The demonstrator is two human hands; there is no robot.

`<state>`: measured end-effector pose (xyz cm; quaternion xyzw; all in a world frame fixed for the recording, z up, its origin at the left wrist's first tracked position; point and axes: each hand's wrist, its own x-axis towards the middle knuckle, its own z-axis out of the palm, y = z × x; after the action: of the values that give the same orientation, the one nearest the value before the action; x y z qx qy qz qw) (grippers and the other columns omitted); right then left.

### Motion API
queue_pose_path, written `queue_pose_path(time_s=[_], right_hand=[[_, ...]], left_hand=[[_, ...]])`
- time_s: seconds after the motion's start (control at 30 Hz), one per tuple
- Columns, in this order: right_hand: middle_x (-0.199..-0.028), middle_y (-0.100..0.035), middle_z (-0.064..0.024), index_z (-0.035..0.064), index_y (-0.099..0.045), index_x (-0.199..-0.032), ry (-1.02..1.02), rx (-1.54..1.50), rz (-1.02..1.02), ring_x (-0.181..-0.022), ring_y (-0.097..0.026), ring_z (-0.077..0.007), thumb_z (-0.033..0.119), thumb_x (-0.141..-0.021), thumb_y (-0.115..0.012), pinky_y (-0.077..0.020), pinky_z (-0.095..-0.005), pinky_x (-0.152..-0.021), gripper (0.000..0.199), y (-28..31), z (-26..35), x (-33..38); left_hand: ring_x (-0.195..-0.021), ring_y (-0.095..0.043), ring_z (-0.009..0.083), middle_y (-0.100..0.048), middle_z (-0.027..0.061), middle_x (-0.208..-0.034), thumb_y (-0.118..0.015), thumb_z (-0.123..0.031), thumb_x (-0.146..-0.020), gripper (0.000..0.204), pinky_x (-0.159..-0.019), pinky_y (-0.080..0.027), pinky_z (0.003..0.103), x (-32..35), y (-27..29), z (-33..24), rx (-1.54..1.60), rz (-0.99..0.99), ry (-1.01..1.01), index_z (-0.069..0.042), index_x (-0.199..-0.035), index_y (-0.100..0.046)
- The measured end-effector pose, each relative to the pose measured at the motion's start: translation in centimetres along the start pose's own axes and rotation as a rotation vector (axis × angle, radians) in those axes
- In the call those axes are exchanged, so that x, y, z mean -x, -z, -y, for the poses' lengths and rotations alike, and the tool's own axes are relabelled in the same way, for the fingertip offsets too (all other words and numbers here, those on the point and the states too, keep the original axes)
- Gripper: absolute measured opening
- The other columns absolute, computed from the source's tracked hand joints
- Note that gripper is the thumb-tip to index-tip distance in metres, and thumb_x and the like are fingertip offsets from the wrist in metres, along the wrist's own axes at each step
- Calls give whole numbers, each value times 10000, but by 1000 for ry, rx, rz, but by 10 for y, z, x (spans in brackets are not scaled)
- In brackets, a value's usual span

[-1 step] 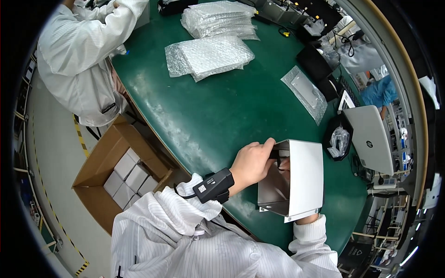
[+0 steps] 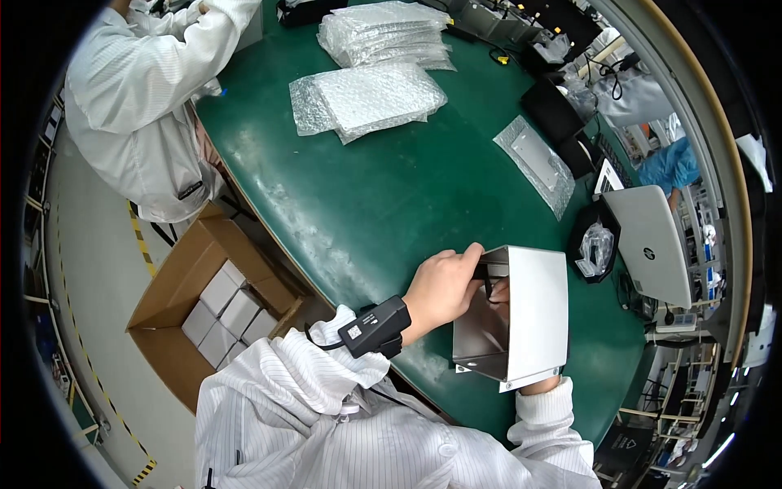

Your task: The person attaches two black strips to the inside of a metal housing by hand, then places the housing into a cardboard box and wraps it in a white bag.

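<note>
Where housing (image 2: 539,318) half-hides right hand (image 2: 503,292), grip unclear, laptop (image 2: 654,244) nearby

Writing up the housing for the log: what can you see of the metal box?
The metal box looks like bent sheet metal, with a flat pale outer panel and a greyer, shinier inside. Its open side faces left. A narrow lip with small round holes or fasteners runs along the near edge. It sits over the green table; whether it rests there is unclear. The left hand is at the opening's far rim; the right hand, mostly hidden, shows fingers inside.
</note>
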<state>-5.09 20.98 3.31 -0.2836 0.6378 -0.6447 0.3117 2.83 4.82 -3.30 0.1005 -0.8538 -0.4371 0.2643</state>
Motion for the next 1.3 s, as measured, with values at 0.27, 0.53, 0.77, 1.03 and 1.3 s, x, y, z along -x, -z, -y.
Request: queue_pose_path(time_s=[0.27,0.53,0.77,1.03,1.3], right_hand=[[-788,-659,-203,-18,-636,-694,48,-283,587,-697,-623,-275,96,-883,-702,-525,-369,-655,231,-7,-6,-11],[-1092,-644,-142,-28,-577,-1223,-63,-183,-19,-822,-637,-187,128,-953,-649,-559,-300,-750,321,11,-21,-11],[-1286,-609,-130,5,-510,-1388,-17,90,53,-1124,-617,-222,202,-935,-694,-535,-361,-941,528,35,-45,-10],[-1143,-666,-111,-5,-597,-1265,-107,-62,226,-1000,-657,-177,152,-942,-674,-562,-303,-830,367,37,-28,-25],[-791,-683,-37,15,-658,-1040,-93,-13,-235,-659,-625,-76,83,-996,-569,-495,-207,-597,121,92,4,-18]], left_hand=[[-854,-641,397,-668,188,-864,-729,-109,-827,410,-721,-516,473,-8,0,12,67,30,-2,-42,-1162,-502],[-1067,-639,328,-616,182,-1235,-628,-49,-914,543,-873,-532,399,-4,29,17,370,47,-58,-70,-1423,-440],[-736,-658,175,-671,88,-969,-813,-230,-824,378,-661,-546,292,15,44,-25,291,25,-36,-30,-1106,-661],[-668,-601,84,-665,46,-782,-745,-100,-888,108,-605,-497,266,16,55,-15,222,69,63,-9,-917,-695],[-585,-308,57,-338,-46,-698,-466,-227,-1076,324,-516,-254,242,53,120,-21,961,-39,423,-78,-789,-455]])
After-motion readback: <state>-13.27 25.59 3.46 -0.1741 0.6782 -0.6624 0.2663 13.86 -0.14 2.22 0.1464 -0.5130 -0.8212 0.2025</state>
